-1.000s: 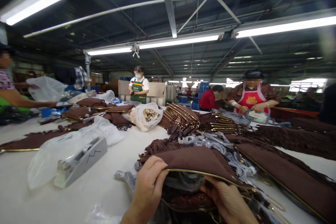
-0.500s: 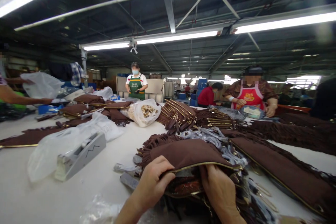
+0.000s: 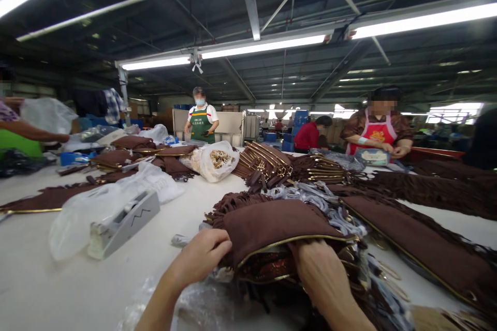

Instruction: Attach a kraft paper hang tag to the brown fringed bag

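Note:
A dark brown fringed bag (image 3: pixel 279 220) lies in front of me, its gold zipper open along the near edge. A patterned reddish-brown lining shows in the opening. At the bag's left end, my left hand (image 3: pixel 200 258) is closed, with fingertips pinched at the fabric edge. My right hand (image 3: pixel 320 269) reaches into the zipper opening; its fingers are hidden under the upper panel. Grey wrapped straps (image 3: pixel 310 196) lie behind the bag. To its right rests another brown fringed bag (image 3: pixel 411 243).
A grey tape dispenser (image 3: pixel 128 225) stands on the white table at left, against a clear plastic bag (image 3: pixel 77 227). A bag of gold hardware (image 3: pixel 219 160) sits beyond, near stacked brown bags (image 3: pixel 267 163). Co-workers stand around the table, including one in a red apron (image 3: pixel 373 132).
My left hand has slid left from the zipper's edge to the bag's left end. My right hand stays in the opening. The red-aproned person's hands have come closer together.

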The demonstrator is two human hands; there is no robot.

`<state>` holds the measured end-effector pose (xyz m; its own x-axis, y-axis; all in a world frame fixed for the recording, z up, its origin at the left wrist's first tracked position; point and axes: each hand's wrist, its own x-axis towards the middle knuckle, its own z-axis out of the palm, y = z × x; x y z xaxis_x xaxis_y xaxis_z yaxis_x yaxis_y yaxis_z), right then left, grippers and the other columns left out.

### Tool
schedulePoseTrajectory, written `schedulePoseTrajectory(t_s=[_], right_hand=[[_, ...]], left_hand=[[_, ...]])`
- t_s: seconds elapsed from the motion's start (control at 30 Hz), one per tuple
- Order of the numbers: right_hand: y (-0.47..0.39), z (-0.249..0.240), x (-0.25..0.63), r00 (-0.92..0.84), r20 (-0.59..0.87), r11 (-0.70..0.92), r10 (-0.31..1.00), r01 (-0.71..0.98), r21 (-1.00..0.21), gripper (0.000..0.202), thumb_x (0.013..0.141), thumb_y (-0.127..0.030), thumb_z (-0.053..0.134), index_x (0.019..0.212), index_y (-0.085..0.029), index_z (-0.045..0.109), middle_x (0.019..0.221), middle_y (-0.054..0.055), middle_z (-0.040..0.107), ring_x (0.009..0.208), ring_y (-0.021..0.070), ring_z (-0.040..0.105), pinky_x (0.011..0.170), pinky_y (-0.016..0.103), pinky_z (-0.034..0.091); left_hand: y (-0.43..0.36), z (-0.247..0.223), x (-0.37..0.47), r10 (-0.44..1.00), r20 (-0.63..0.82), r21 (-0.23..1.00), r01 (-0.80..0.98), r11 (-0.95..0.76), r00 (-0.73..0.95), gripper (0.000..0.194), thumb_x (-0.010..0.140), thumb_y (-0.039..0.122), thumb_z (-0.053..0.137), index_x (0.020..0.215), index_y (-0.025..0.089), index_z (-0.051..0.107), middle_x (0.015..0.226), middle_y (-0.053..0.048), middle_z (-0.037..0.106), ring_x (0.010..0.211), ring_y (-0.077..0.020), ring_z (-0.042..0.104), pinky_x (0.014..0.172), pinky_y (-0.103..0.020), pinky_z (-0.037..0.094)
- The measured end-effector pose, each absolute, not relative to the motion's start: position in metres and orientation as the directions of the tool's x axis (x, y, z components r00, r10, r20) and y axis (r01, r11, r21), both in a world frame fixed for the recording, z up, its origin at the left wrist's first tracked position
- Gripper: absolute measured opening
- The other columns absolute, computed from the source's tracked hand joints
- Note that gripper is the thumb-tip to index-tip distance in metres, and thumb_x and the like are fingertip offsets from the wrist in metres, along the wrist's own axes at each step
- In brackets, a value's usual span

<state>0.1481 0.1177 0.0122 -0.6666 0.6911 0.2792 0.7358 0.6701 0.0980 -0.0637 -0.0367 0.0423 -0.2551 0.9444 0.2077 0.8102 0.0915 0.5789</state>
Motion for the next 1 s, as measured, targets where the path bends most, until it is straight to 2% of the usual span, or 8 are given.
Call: schedulePoseTrajectory(t_s=[0.17, 0.27, 0.4, 0.5, 0.63, 0.77, 0.87, 1.0], right_hand=[[0.088, 0.043, 0.164, -0.688, 0.070, 0.683, 0.722, 0.726, 0.086, 0.037, 0.098, -0.015, 0.036, 0.113, -0.023, 0.069, 0.112, 0.011, 0.068, 0.106, 0.0299, 0.065, 0.080, 0.034, 0.047], [0.065, 0.069, 0.180, -0.677, -0.061, 0.675, 0.734, 0.736, -0.047, 0.029, 0.100, -0.025, 0.039, 0.105, -0.022, 0.068, 0.105, 0.008, 0.072, 0.102, 0.0285, 0.068, 0.074, 0.030, 0.043], [0.086, 0.091, 0.216, -0.675, 0.149, 0.679, 0.722, 0.652, -0.337, 0.033, 0.098, -0.036, 0.035, 0.092, -0.026, 0.066, 0.096, 0.002, 0.072, 0.093, 0.0219, 0.067, 0.073, 0.028, 0.041], [0.138, 0.086, 0.253, -0.403, 0.413, 0.577, 0.817, 0.572, -0.583, 0.049, 0.088, -0.059, 0.032, 0.105, -0.026, 0.064, 0.108, 0.004, 0.070, 0.102, 0.0251, 0.063, 0.091, 0.037, 0.042], [0.195, 0.057, 0.270, -0.406, 0.289, 0.443, 0.867, 0.363, -0.820, 0.085, 0.066, -0.067, 0.049, 0.131, -0.011, 0.052, 0.141, 0.015, 0.052, 0.132, 0.0295, 0.045, 0.116, 0.041, 0.028], [0.203, 0.038, 0.256, -0.562, 0.126, 0.319, 0.818, 0.260, -0.912, 0.084, 0.065, -0.067, 0.052, 0.127, -0.012, 0.055, 0.117, 0.014, 0.066, 0.106, 0.0273, 0.063, 0.086, 0.038, 0.051], [0.194, 0.037, 0.252, -0.657, 0.108, 0.285, 0.746, 0.168, -0.944, 0.060, 0.069, -0.058, 0.058, 0.110, -0.015, 0.062, 0.088, 0.006, 0.070, 0.081, 0.0174, 0.065, 0.064, 0.024, 0.047], [0.190, 0.039, 0.257, -0.701, 0.086, 0.236, 0.708, 0.119, -0.964, 0.035, 0.069, -0.045, 0.063, 0.088, -0.016, 0.059, 0.075, 0.003, 0.068, 0.067, 0.0150, 0.066, 0.053, 0.020, 0.046]], left_hand=[[-0.042, 0.043, -0.073, 0.951, 0.180, 0.623, 0.778, 0.087, -0.250, 0.023, 0.081, 0.024, 0.039, 0.073, 0.019, 0.060, 0.079, -0.002, 0.066, 0.079, -0.0194, 0.061, 0.071, -0.027, 0.041], [-0.039, 0.038, -0.071, 0.902, 0.342, 0.549, 0.835, 0.036, -0.263, 0.023, 0.087, 0.029, 0.040, 0.078, 0.021, 0.060, 0.078, -0.001, 0.067, 0.077, -0.0195, 0.062, 0.070, -0.027, 0.045], [-0.025, 0.025, -0.056, 0.665, 0.747, 0.244, 0.942, -0.232, -0.029, 0.025, 0.091, 0.037, 0.053, 0.111, 0.026, 0.062, 0.116, -0.005, 0.068, 0.103, -0.0212, 0.065, 0.089, -0.028, 0.053], [-0.012, 0.013, -0.042, 0.597, 0.772, -0.050, 0.957, -0.286, 0.219, 0.046, 0.089, 0.026, 0.055, 0.135, 0.029, 0.051, 0.137, -0.004, 0.058, 0.121, -0.0228, 0.058, 0.099, -0.033, 0.053], [0.004, -0.001, -0.047, 0.546, 0.764, -0.246, 0.938, -0.246, 0.344, 0.050, 0.086, 0.009, 0.041, 0.127, 0.031, 0.060, 0.130, -0.002, 0.063, 0.114, -0.0216, 0.063, 0.089, -0.034, 0.059], [0.011, -0.011, -0.076, 0.543, 0.792, -0.239, 0.960, -0.145, 0.279, 0.053, 0.086, 0.007, 0.037, 0.124, 0.032, 0.063, 0.126, -0.002, 0.066, 0.112, -0.0221, 0.063, 0.090, -0.037, 0.059], [0.011, -0.015, -0.094, 0.525, 0.831, -0.165, 0.983, -0.082, 0.183, 0.051, 0.084, 0.007, 0.038, 0.119, 0.030, 0.066, 0.120, -0.003, 0.068, 0.107, -0.0231, 0.064, 0.088, -0.038, 0.059], [0.008, -0.008, -0.081, 0.501, 0.846, -0.160, 0.983, -0.086, 0.181, 0.054, 0.076, 0.004, 0.039, 0.115, 0.028, 0.068, 0.118, -0.004, 0.068, 0.105, -0.0232, 0.064, 0.086, -0.036, 0.059]])
